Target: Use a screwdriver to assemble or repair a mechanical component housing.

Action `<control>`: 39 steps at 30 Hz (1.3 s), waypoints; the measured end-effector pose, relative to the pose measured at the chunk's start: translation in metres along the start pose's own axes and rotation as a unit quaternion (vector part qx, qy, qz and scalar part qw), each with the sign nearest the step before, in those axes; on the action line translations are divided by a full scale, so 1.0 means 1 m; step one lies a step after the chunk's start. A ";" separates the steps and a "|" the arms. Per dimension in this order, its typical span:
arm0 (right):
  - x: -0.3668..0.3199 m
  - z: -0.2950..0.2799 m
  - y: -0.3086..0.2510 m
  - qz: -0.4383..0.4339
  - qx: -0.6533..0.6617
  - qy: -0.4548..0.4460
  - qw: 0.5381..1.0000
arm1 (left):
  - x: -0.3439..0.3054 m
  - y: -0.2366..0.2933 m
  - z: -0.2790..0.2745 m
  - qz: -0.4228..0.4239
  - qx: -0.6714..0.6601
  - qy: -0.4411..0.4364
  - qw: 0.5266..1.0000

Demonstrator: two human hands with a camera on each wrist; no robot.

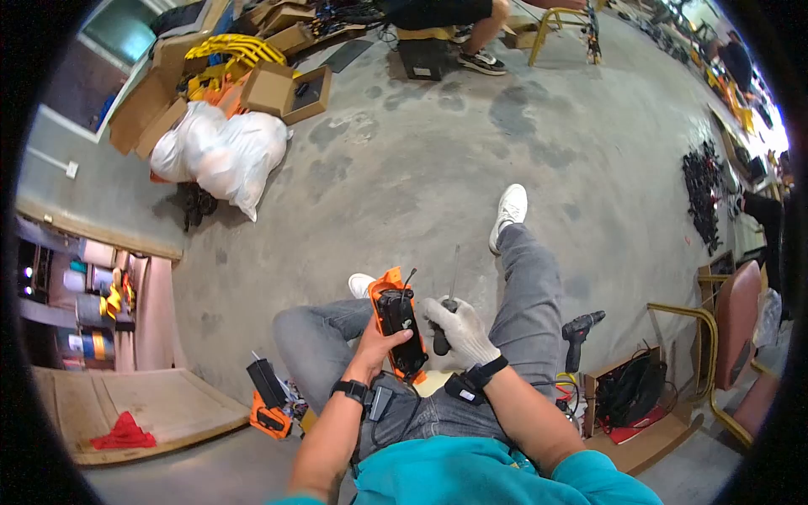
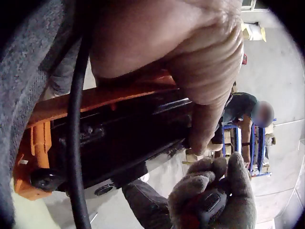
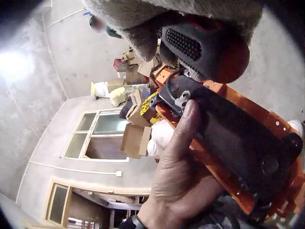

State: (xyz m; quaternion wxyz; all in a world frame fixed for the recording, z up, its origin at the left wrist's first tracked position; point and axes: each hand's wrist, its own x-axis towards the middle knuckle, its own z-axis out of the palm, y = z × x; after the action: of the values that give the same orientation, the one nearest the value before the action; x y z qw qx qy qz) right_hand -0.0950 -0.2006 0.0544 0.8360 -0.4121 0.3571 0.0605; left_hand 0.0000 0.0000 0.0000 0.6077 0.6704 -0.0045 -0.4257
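I'm viewing an orange-and-black housing [image 1: 394, 305] being held over the lap, between the legs.
The bare left hand [image 1: 373, 350] is gripping its side, thumb pressing on the black body inside the orange shell; the right hand [image 1: 461, 332], wearing a fuzzy knit glove [image 1: 476, 343], is curling closed around a screwdriver [image 1: 440, 342] just beside it, textured black handle, thin shaft pointing away from the body. Grey trousers [image 1: 530, 278] are flanking both; a crumpled white plastic bag [image 1: 223, 151] is lying farther off on the blotchy floor [image 1: 387, 202].
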 end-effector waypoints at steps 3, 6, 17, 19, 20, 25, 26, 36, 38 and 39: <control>-0.012 0.024 0.020 0.001 -0.025 0.006 1.000 | -0.038 0.017 -0.023 -0.035 0.038 0.042 0.998; 0.010 -0.014 0.004 -0.044 -0.082 0.043 0.995 | -0.001 0.003 0.013 0.015 -0.037 0.017 0.999; 0.035 -0.026 -0.006 -0.019 -0.059 -0.113 0.992 | -0.027 0.028 0.049 0.080 -0.059 0.058 0.993; 0.035 -0.023 -0.009 -0.004 -0.039 -0.135 0.990 | -0.032 0.025 0.052 0.078 -0.045 0.066 0.994; 0.030 -0.009 -0.004 -0.017 -0.063 -0.145 0.987 | -0.045 0.028 0.040 0.066 -0.036 0.087 0.993; 0.022 -0.009 -0.005 -0.066 -0.131 -0.121 0.982 | -0.047 0.038 0.032 0.061 -0.014 0.060 0.996; 0.033 -0.010 0.010 -0.077 -0.128 -0.095 0.984 | -0.045 0.040 0.035 0.094 -0.012 0.054 0.994; 0.035 -0.001 0.000 -0.009 -0.088 -0.213 0.973 | -0.040 0.021 0.008 0.075 -0.125 -0.035 0.989; 0.043 0.000 0.009 -0.039 -0.094 -0.180 0.979 | -0.024 0.013 0.002 0.083 -0.141 -0.064 0.985; 0.042 0.002 0.008 -0.026 -0.113 -0.181 0.977 | -0.022 0.006 -0.002 0.085 -0.134 -0.089 0.983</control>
State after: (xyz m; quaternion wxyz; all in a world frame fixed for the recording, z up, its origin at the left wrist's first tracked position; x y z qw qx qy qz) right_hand -0.0660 -0.2020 0.0231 0.8363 -0.4949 0.1800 0.1524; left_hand -0.0098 0.0113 0.0174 0.7234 0.5396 -0.0585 -0.4267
